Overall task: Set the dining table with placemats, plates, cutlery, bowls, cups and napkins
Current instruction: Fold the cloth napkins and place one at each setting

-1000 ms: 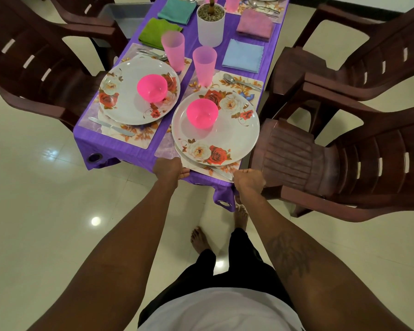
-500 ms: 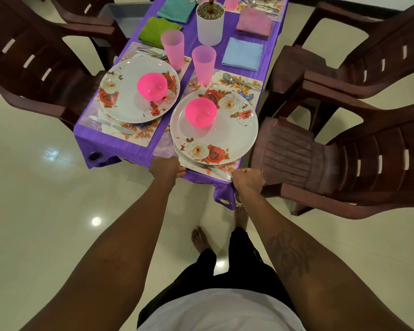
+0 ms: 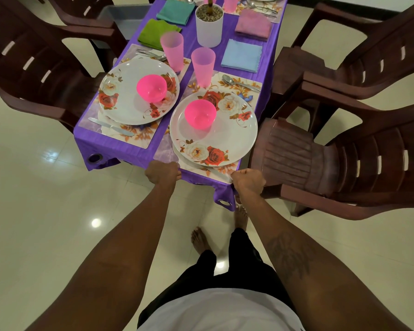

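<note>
My left hand [image 3: 163,172] and my right hand [image 3: 248,180] both grip the near edge of the floral placemat [image 3: 234,85] at the table's near right corner. On that placemat sits a floral plate [image 3: 225,137] with a pink bowl [image 3: 200,113] in it, a knife partly hidden under the plate's near rim, and spoons [image 3: 240,82] at its far side. A pink cup [image 3: 203,66] stands beyond. To the left, a second plate [image 3: 129,101] holds a pink bowl [image 3: 151,88], with a knife [image 3: 110,126] and a cup [image 3: 172,50] beside it.
Folded napkins lie further up the purple tablecloth [image 3: 120,149]: green [image 3: 156,33], teal [image 3: 175,10], blue [image 3: 242,55] and mauve [image 3: 253,24]. A white plant pot [image 3: 209,25] stands mid-table. Brown plastic chairs [image 3: 339,163] crowd the right side, and another chair [image 3: 34,72] stands left.
Both hands stay clamped on the near placemat edge. The placemat with its plate and bowl has shifted slightly left and away from me.
</note>
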`<control>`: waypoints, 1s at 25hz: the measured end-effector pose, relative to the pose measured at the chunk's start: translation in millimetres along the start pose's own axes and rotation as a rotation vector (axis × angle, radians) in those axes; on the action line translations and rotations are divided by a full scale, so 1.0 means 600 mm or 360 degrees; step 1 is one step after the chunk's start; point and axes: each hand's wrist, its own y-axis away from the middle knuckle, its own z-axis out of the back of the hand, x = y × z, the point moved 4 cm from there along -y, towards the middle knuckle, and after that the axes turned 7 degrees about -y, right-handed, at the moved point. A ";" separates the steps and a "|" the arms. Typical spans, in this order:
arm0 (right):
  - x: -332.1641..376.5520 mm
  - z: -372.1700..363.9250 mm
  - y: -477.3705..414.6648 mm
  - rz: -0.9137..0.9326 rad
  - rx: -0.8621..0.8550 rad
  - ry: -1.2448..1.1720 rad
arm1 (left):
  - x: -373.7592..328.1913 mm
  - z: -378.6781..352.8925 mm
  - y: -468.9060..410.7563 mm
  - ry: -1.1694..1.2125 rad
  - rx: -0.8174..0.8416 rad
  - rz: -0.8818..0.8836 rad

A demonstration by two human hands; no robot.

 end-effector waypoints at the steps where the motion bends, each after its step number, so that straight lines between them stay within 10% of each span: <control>1: 0.000 0.000 0.001 0.0049 -0.0009 0.0034 | -0.003 0.006 0.007 -0.0176 -0.0065 -0.0074; 6: 0.026 0.001 0.010 0.0305 -0.0136 -0.0098 | -0.048 0.009 0.041 -0.0509 -0.0252 -0.0541; 25: 0.100 0.006 -0.078 0.0275 0.0017 0.0088 | -0.130 0.006 -0.013 -0.0433 -0.0105 -0.0532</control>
